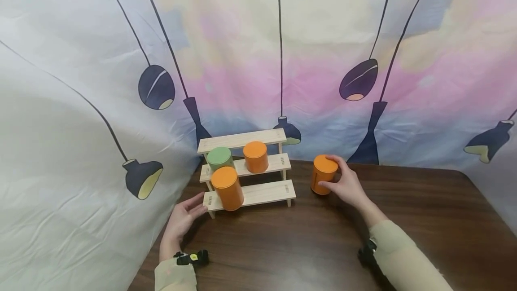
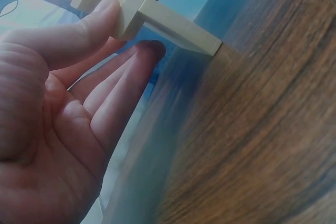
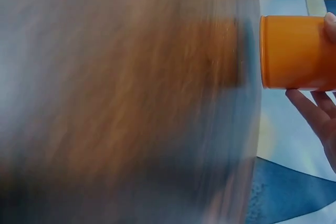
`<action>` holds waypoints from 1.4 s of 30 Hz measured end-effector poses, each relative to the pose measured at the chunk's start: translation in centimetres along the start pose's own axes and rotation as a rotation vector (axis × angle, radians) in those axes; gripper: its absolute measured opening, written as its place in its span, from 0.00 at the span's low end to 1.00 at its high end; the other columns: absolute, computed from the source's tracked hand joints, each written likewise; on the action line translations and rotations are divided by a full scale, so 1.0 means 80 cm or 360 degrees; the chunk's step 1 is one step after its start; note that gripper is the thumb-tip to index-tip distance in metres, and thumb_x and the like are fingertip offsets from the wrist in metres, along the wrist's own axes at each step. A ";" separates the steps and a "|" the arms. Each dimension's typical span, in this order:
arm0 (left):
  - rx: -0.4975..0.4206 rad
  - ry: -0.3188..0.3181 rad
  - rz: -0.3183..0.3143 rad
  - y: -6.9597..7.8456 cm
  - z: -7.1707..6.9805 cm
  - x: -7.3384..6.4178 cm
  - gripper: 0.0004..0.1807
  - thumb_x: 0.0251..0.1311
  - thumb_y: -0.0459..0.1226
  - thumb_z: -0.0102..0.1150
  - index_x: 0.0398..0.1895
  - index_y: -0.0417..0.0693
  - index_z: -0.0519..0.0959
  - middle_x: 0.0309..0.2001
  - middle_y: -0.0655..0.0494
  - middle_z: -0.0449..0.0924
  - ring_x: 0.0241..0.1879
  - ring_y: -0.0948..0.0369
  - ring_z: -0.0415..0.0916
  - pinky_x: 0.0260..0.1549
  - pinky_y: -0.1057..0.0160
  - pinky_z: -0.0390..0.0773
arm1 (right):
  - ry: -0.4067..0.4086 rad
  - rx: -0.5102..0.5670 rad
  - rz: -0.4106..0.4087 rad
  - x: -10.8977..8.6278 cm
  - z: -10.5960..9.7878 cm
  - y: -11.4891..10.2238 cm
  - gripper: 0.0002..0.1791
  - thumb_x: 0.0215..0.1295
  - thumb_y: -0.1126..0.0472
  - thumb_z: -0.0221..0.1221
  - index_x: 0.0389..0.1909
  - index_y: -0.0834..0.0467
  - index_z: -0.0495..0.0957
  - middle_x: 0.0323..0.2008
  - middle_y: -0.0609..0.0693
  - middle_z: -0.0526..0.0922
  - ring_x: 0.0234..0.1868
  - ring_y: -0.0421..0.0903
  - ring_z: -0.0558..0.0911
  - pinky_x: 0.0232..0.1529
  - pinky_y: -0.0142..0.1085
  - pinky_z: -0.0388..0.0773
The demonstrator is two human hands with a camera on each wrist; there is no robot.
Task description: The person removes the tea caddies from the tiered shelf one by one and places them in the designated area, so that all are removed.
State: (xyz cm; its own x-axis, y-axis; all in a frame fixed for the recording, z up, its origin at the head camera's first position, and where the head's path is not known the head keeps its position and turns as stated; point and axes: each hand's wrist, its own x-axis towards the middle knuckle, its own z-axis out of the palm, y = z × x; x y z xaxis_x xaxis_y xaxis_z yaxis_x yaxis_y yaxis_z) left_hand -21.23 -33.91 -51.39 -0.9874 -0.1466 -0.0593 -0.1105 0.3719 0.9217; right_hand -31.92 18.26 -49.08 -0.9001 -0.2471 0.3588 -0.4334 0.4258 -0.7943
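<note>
My right hand holds an orange canister upright, thumb on its near side and fingers by the lid. In the right wrist view, the canister appears slightly above the table. At the left, the thumb and fingers of my left hand pinch the end of a three-step wooden rack; the left wrist view shows the thumb against the board. One orange canister stands on the lowest step. Partly hidden behind it, a green canister shares the middle step with another orange canister.
A dark brown wooden table lies under everything. Behind and to the left hangs a cloth backdrop printed with lamps. The top step of the rack is close to this cloth. A black strap is around the left wrist.
</note>
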 end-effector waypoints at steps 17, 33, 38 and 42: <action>0.0040 0.0009 0.0039 0.002 0.001 -0.005 0.33 0.73 0.36 0.67 0.79 0.42 0.71 0.77 0.43 0.69 0.71 0.45 0.75 0.72 0.44 0.70 | -0.0030 0.0092 0.0084 0.028 0.039 -0.007 0.49 0.61 0.69 0.77 0.80 0.52 0.62 0.74 0.63 0.72 0.69 0.66 0.77 0.60 0.60 0.83; 0.0020 0.0008 0.0012 0.002 -0.001 -0.003 0.34 0.73 0.38 0.68 0.79 0.44 0.70 0.78 0.44 0.68 0.71 0.45 0.74 0.73 0.42 0.69 | -0.0092 0.0081 0.0107 0.027 0.041 0.003 0.49 0.64 0.67 0.75 0.81 0.48 0.60 0.75 0.63 0.70 0.71 0.68 0.75 0.61 0.62 0.81; 0.0033 0.0008 0.0014 0.002 -0.002 -0.004 0.34 0.72 0.38 0.68 0.79 0.44 0.70 0.78 0.43 0.68 0.71 0.45 0.74 0.73 0.42 0.69 | -0.0095 0.0074 0.0108 0.027 0.042 0.004 0.49 0.64 0.67 0.76 0.81 0.47 0.60 0.74 0.63 0.70 0.71 0.68 0.75 0.60 0.61 0.82; 0.0035 0.0011 0.0007 0.003 0.000 -0.002 0.34 0.72 0.39 0.68 0.79 0.45 0.71 0.78 0.44 0.69 0.71 0.45 0.75 0.72 0.42 0.70 | -0.0070 0.0062 0.0100 0.025 0.041 0.004 0.49 0.64 0.66 0.76 0.81 0.48 0.60 0.75 0.63 0.70 0.71 0.68 0.75 0.59 0.61 0.83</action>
State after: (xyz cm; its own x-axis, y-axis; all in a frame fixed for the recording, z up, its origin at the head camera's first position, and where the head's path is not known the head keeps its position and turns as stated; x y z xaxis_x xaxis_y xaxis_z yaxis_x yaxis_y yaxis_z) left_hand -21.11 -33.83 -51.16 -0.9871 -0.1513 -0.0524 -0.1086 0.3925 0.9133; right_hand -33.75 15.06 -50.20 -0.9224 -0.2593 0.2863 -0.3733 0.4077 -0.8333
